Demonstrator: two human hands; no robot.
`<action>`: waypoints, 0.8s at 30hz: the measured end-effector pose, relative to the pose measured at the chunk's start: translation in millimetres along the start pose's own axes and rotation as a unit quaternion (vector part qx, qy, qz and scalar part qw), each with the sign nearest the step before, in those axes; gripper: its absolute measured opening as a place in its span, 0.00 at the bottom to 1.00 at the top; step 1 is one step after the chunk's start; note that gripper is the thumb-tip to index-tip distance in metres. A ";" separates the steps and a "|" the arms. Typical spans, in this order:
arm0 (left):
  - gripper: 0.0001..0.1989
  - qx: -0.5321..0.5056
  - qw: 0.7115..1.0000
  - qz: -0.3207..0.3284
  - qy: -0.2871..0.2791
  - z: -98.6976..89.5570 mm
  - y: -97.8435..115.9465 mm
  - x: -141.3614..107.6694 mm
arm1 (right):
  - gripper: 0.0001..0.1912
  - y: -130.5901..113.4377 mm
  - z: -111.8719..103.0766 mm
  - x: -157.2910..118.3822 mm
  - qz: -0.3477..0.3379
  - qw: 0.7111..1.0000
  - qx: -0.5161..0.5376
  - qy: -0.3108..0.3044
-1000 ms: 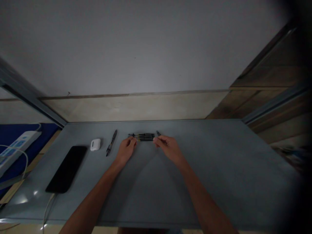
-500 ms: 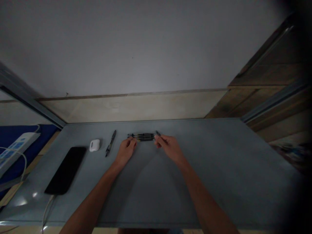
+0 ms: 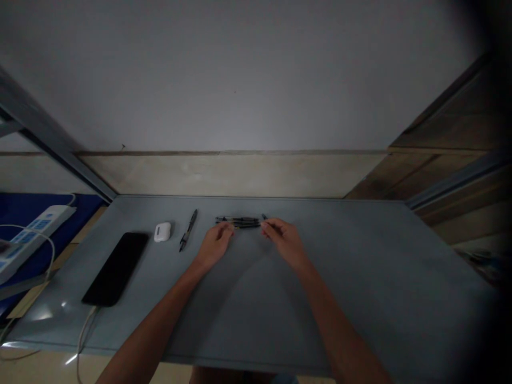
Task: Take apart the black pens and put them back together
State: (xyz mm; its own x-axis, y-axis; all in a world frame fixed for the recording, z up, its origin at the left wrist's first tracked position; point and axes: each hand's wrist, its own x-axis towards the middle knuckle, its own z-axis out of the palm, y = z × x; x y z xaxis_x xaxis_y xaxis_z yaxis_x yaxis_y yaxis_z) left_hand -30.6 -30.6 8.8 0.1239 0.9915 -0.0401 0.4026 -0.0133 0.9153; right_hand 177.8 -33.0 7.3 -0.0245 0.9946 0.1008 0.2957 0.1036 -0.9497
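1. Several dark pens (image 3: 243,221) lie side by side in a close row between your hands, toward the far edge of a gray table (image 3: 360,277).
2. Your left hand (image 3: 216,242) rests at the row's left end, thumb and fingers drawn together; whether they pinch a pen, one cannot tell.
3. Your right hand (image 3: 285,240) curls at the right end, thumb toward forefinger. A dark pen end (image 3: 264,216) shows just beyond it; whether your fingers grip that pen cannot be told.
4. A single pen (image 3: 188,230) lies slanted to the left of your left hand, apart from the row.
5. Farther left sit a white case (image 3: 162,232) and a black phone (image 3: 117,269), a pale cable (image 3: 81,333) at the phone's near end.
6. Beyond the table's left side, you have a white power strip (image 3: 34,240).
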 end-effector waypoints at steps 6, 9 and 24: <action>0.19 0.215 0.967 0.133 -0.031 -3.4 10.0 -12.1 | 0.15 -4.3 -0.5 -0.2 -0.009 0.999 0.034 0.004; 0.19 0.276 0.947 0.153 -0.052 -3.6 13.2 -15.5 | 0.14 -5.7 0.9 -0.8 -0.012 0.998 0.058 0.011; 0.19 0.397 0.898 0.161 -0.099 1.5 12.0 -16.4 | 0.13 -3.2 8.4 -4.4 -0.015 0.999 -0.009 -0.032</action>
State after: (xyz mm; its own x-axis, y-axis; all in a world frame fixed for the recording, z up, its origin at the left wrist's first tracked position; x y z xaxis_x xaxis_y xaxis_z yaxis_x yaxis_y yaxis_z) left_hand -26.4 -47.2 19.8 0.4765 0.8786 0.0328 0.8273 -0.4607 0.3216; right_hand 169.0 -37.6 7.4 -0.0949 0.9895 0.1095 0.3118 0.1339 -0.9407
